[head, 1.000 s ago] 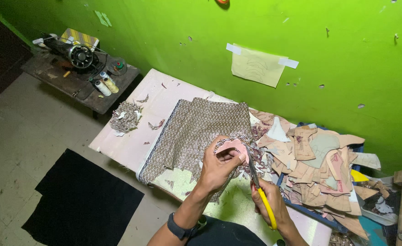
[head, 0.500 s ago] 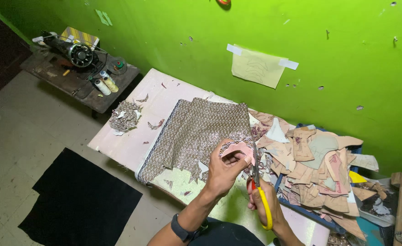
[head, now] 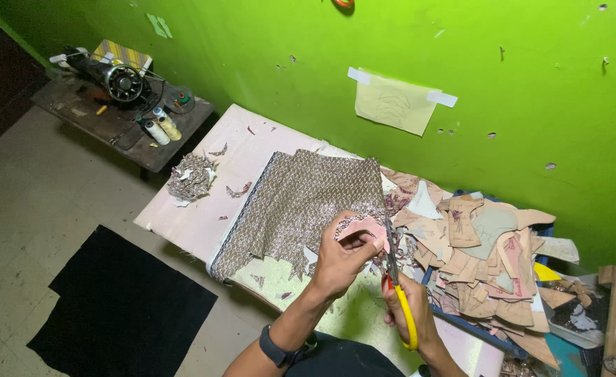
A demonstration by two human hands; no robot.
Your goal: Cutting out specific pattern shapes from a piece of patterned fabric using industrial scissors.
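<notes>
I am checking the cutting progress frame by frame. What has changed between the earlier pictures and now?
Little changed. The left hand still grips the pink piece, and the right hand still works the yellow-handled scissors along its edge; both sit slightly lower and closer to the table's near edge. The patterned fabric, the pile of cut cardboard shapes and the scrap heap stayed put.

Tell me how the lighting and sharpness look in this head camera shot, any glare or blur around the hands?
Head view: even, soft light, no glare on the green wall; left hand and right hand with the yellow-handled scissors are fairly sharp; the dark floor mat loses detail in shadow.
</notes>
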